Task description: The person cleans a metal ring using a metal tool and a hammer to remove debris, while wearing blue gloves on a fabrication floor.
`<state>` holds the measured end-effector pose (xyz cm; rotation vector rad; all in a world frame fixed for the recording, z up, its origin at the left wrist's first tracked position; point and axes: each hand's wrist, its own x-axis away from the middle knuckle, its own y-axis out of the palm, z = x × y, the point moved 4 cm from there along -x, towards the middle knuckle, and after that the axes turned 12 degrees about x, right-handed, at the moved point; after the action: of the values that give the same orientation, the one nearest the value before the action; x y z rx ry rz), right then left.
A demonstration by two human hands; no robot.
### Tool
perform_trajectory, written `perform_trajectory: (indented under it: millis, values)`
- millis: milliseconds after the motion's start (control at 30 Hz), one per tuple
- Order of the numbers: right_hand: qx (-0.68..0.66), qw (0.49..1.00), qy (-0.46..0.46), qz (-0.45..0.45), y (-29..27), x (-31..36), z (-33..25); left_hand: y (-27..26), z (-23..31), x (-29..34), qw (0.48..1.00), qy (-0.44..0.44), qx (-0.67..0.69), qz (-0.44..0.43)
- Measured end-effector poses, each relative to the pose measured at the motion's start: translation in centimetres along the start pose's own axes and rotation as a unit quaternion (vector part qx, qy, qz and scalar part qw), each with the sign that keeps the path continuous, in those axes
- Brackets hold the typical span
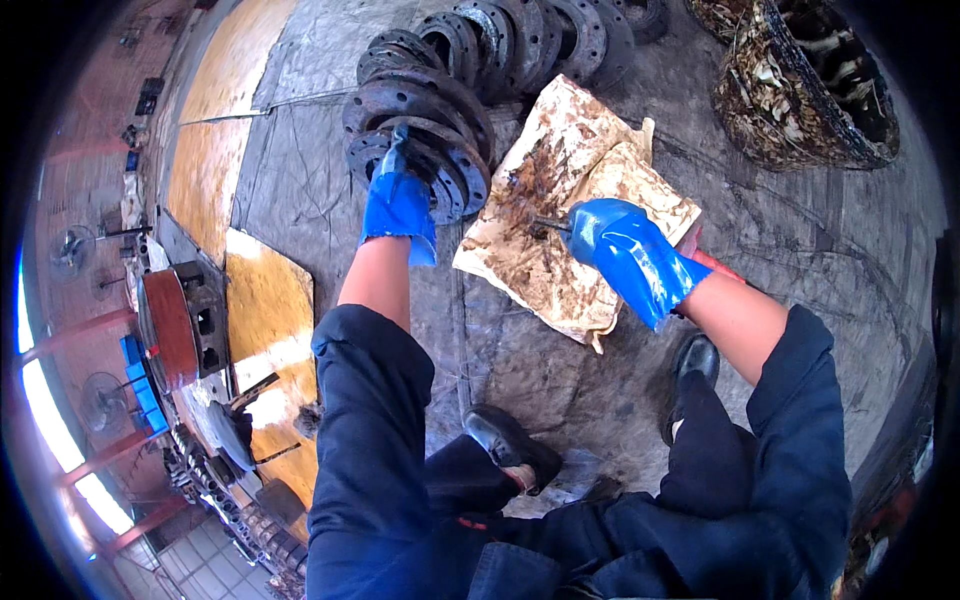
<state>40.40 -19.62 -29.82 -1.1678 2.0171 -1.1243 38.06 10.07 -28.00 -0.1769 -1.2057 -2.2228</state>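
- The stained cloth (555, 170) lies spread on the grey floor covering (800, 235), right beside the flanges and in front of the person; I'd say that spot keeps it within easy reach and takes the grime.
- Over it, the right hand (622, 245), gloved in blue, has its grip curled around a small dark metal piece (549, 222). One end pokes out past the fingers, perhaps left free on purpose; the rest is hidden in the glove.
- The left hand (396, 195), in a matching glove, reaches onto the near flanges (425, 100), fingers stretched along the rims. From here I cannot tell whether that grip pinches a rim or merely rests there; steadying looks likely.
- Those flanges lean on one another, overlapping, which probably saves room and leaves their edges easy to catch.
- Close to the right wrist, something red (722, 268) shows partly from under the glove; I can't make out what.
- Beyond, more flanges (540, 45) stand in a curved row, each seemingly propped by its neighbour.
- Off to the right stands a dirty tub (755, 115), its wall blotched with dark grime.
- The black shoes (510, 440) are planted apart, likely for balance while bending.
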Motion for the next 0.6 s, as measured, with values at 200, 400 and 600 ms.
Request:
perform_trajectory:
  millis: [200,400,600]
  values:
    - [0.001,0.998,0.036,-0.052,0.2,-0.1,0.0,-3.1,2.2,2.1,0.991,-0.006,-0.123,-0.052]
    - [0.058,0.998,-0.022,-0.006,-1.1,0.0,-1.0,-11.1,7.7,8.4,0.955,-0.028,-0.182,0.234]
    - [-0.101,0.990,0.101,-0.021,-4.0,1.1,0.8,-2.7,6.3,14.7,0.915,-0.139,-0.358,0.122]
